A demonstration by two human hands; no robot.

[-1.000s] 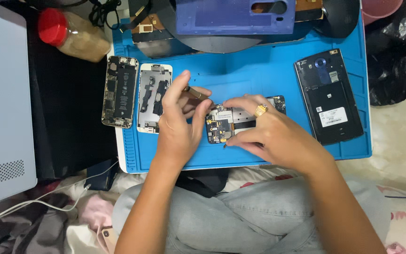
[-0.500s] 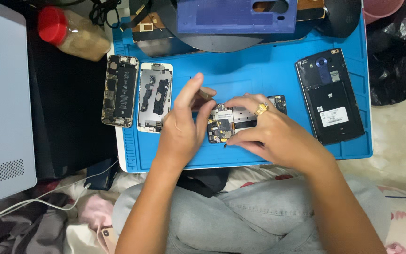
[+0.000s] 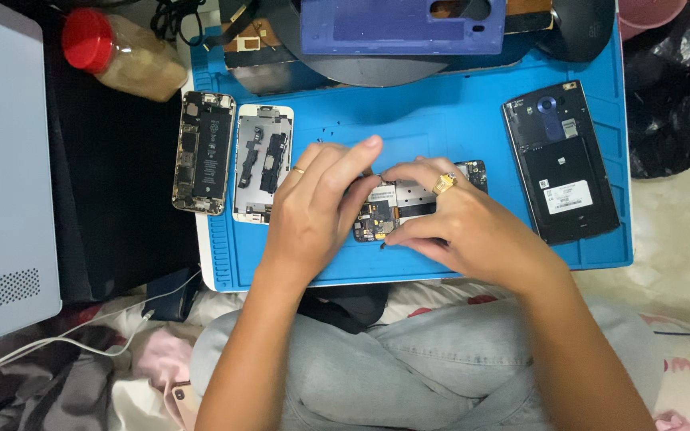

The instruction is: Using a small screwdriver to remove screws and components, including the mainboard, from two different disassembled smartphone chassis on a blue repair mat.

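Knees in grey jeans [image 3: 409, 367] closest to me, just below my wrists. A pink phone corner [image 3: 181, 397] and a white cable [image 3: 57, 343] sit in the fabric down left of my left forearm.

Left hand [image 3: 313, 211] lies over the near edge of the blue work mat [image 3: 441, 120], fingers curled narrow, fingertips pressing the left end of the open phone board [image 3: 389, 209]. Thin ring on that hand. Right hand [image 3: 461, 223] covers the board's right half, thumb and fingers pinched close along its lower edge, gold ring [image 3: 443, 184] on top. Board lies flat on the mat between both hands, mostly hidden by them; can't tell if the right pinch holds a tool or part.

Left of my left hand: a white phone frame [image 3: 263, 164], then a gutted phone with battery showing [image 3: 204, 152], side by side, touching. Right of my right hand, apart from it: dark phone, back cover off [image 3: 561, 160].

Beyond the hands: blue phone case [image 3: 401, 25] on a dark round thing at the mat's far edge. Far left, off the mat: jar with red lid [image 3: 121, 56] on its side. Grey box [image 3: 1, 168] at the left.
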